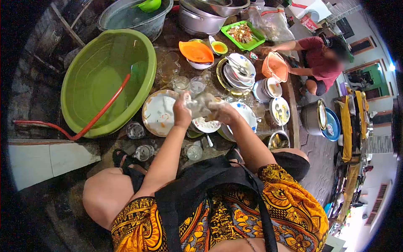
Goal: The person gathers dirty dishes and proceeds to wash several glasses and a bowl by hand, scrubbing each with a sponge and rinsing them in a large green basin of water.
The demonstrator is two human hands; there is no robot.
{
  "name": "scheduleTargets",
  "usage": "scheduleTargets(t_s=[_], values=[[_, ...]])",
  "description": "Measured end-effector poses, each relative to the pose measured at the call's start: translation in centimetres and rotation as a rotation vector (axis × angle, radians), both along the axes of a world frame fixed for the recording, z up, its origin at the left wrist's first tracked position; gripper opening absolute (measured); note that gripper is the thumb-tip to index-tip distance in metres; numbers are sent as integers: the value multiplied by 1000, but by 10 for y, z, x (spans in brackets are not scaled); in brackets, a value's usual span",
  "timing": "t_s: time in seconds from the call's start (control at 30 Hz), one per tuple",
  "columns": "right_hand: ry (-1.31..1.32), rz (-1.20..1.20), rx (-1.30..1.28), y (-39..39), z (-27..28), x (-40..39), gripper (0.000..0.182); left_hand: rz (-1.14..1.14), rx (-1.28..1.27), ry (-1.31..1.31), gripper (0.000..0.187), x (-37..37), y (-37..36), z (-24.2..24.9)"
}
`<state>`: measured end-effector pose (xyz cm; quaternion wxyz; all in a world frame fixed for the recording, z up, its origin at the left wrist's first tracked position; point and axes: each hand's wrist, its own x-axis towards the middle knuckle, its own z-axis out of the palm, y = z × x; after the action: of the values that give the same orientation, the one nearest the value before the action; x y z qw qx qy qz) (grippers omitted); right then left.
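Both my hands are raised over the dishes, close together, with a clear glass between them, blurred by motion. My left hand is wrapped at the glass's left side, with whitish suds on it. On the other side my right hand closes round the glass. Beneath and left of them lies a large plate with a brown rim. A floral plate is partly hidden under my hands. Just beyond my hands, glasses stand upright. More glasses stand nearer my feet.
A green tub of water holds a red hose at left. Stacked plates, an orange dish and a green tray lie beyond. At right, another person holds a salmon-coloured basket.
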<state>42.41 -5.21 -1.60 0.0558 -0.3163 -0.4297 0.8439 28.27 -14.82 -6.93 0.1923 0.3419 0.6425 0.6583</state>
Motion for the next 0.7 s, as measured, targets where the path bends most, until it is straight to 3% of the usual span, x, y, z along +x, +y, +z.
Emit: scheduleTargets(t_s=[0.07, 0.2, 0.27, 0.37, 0.4, 0.47, 0.5, 0.57, 0.6, 0.67, 0.7], values=[[-93, -70, -24, 5, -14, 6, 37, -79, -47, 262, 42, 5, 1, 2], [-182, -160, 200, 32, -23, 18, 23, -309, -252, 409, 58, 20, 2, 4], [-372, -139, 408, 46, -7, 22, 24, -351, -296, 419, 55, 23, -1, 17], [-406, -244, 529, 69, -2, 20, 26, -270, -256, 514, 51, 22, 1, 12], [-363, -334, 425, 86, -14, 23, 32, -269, -257, 511, 51, 18, 2, 10], [-557, -393, 727, 116, -46, 26, 23, -196, -359, 374, 45, 5, 1, 8], [-556, -392, 727, 133, -65, 25, 23, -176, -322, 385, 42, -4, -1, 6], [-1318, 265, 1468, 172, -112, 21, 25, -111, -326, 351, 39, -15, -4, 1], [-1317, 260, 1468, 195, -155, 21, 25, -82, -352, 335, 39, -19, -8, 2], [-1447, -107, 1320, 234, -232, 21, 28, -70, -402, 294, 37, -25, -9, -10], [-1444, -105, 1329, 202, -204, -6, 25, -85, -386, 277, 37, -28, -11, -11]])
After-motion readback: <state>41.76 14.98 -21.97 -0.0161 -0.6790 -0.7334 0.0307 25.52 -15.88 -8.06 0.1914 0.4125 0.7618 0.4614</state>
